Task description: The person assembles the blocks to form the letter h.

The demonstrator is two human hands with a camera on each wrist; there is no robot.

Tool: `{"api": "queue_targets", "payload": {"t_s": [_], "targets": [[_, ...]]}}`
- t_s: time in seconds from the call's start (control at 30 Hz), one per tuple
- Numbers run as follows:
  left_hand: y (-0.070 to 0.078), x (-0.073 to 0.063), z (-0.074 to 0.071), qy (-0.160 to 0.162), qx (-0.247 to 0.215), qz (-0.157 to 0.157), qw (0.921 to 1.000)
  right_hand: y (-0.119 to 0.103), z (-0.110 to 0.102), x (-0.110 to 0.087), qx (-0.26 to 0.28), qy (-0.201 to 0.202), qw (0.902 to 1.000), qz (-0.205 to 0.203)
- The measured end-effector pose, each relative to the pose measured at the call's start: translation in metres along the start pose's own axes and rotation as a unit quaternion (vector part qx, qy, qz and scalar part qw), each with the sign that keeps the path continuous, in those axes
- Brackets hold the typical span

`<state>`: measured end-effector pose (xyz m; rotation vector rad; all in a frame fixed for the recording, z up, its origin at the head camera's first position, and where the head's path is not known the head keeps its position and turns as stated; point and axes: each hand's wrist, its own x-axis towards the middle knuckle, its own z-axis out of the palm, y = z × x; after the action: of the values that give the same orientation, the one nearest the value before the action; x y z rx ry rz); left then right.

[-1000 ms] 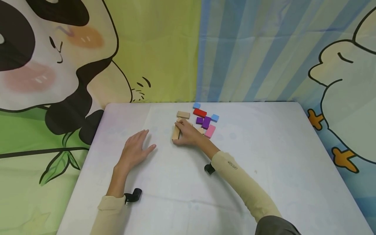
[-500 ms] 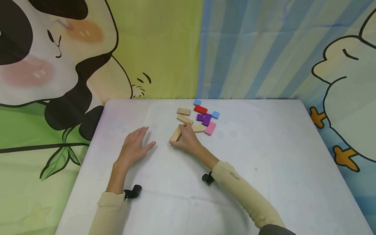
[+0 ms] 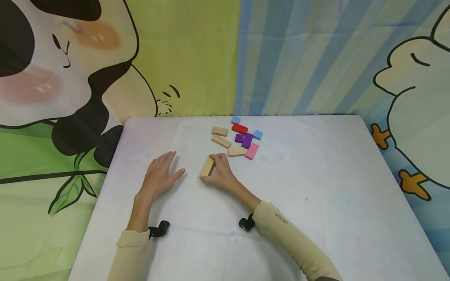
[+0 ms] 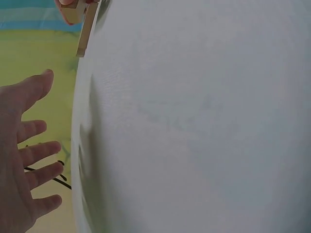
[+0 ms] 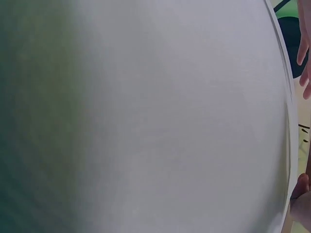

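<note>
Wood block (image 3: 206, 166) — in R grip (image 3: 223, 173), btwn thumb & fingertips.

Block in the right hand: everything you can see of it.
The block is oblong, straight-edged and pale tan; it looks like plain wood. In the head view it slants, its far end further right, and sits nearer the person than the other blocks. The right hand grips it by the ends: thumb at the near end, fingers at the far one, partly hiding it. Whether it touches the table can't be told.
</note>
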<state>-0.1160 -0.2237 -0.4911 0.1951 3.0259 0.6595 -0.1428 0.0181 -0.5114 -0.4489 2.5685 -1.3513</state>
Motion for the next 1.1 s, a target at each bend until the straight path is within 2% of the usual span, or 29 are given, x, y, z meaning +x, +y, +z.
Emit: {"api": "queue_targets", "payload": {"t_s": [0.3,0.43,0.73,0.9,1.1], "targets": [[-0.003,-0.003,0.0,-0.008,0.002,-0.002,1.0,0.002,0.002,-0.01,-0.011,-0.104,0.9925,-0.063],[-0.005,-0.006,-0.001,-0.01,0.001,-0.004,0.9999,0.002,0.003,-0.015,-0.01,-0.123,0.9892,-0.079],[-0.01,-0.011,-0.002,-0.013,0.002,-0.009,0.9999,-0.009,0.01,-0.025,-0.021,-0.157,0.9835,-0.088],[-0.013,-0.014,-0.002,-0.017,0.003,-0.009,0.9998,-0.013,0.017,-0.027,-0.059,-0.167,0.9801,-0.09],[-0.014,-0.016,-0.004,-0.025,0.001,-0.007,0.9997,-0.015,0.019,-0.027,-0.109,-0.157,0.9758,-0.106]]}}
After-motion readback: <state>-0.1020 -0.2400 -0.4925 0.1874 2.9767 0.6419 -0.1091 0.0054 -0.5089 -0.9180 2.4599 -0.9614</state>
